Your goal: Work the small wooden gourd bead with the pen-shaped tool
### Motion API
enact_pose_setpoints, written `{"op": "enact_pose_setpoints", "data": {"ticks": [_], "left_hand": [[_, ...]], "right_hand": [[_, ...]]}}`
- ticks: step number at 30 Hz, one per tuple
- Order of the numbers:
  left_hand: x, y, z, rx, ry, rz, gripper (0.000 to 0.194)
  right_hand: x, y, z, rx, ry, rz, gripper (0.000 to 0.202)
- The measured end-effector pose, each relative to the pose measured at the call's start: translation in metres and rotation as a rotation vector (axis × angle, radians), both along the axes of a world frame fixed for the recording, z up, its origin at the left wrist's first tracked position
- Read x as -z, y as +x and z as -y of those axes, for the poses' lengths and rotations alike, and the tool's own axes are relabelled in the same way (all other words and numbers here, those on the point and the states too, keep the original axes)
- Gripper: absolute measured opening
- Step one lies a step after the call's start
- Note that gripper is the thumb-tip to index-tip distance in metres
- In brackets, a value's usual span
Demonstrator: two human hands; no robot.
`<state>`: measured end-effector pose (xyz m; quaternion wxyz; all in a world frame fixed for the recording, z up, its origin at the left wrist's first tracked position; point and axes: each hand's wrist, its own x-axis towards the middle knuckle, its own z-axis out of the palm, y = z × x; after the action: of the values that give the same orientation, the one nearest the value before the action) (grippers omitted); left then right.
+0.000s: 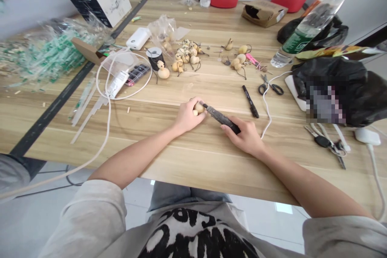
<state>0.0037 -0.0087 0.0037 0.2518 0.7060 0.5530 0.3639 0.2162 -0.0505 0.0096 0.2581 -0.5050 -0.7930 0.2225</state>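
Observation:
My left hand [188, 116] is closed around a small tan gourd [199, 107], whose rounded end shows between the fingers and thumb. In my right hand [246, 135] is a dark, stick-shaped tool like a mini drill [220, 117]. Its narrow tip meets the gourd or lies just beside it; I cannot tell which. Beyond my hands sits a cluster of small gourds [189, 51], several with drawn faces and black cords. One duck-like gourd [163, 71] stands by a spool of black cord [155, 58]. More plain gourds [237, 63] lie farther right.
A black marker [250, 101] and scissors [270, 87] lie right of my hands. A white cable [109, 125] loops across the left side, near plastic-wrapped green-and-white sticks [60, 56]. At right are a tall bottle [302, 36], a black bag [359, 88] and keys [323, 141].

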Motion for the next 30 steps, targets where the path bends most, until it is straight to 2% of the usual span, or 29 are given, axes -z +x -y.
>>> {"op": "enact_pose_setpoints", "data": {"ticks": [30], "left_hand": [[0.0027,-0.0005,-0.0005,0.005,0.026,-0.021,0.02]], "right_hand": [[0.0017,-0.0005,-0.0003,0.026,0.006,-0.004,0.026]]}}
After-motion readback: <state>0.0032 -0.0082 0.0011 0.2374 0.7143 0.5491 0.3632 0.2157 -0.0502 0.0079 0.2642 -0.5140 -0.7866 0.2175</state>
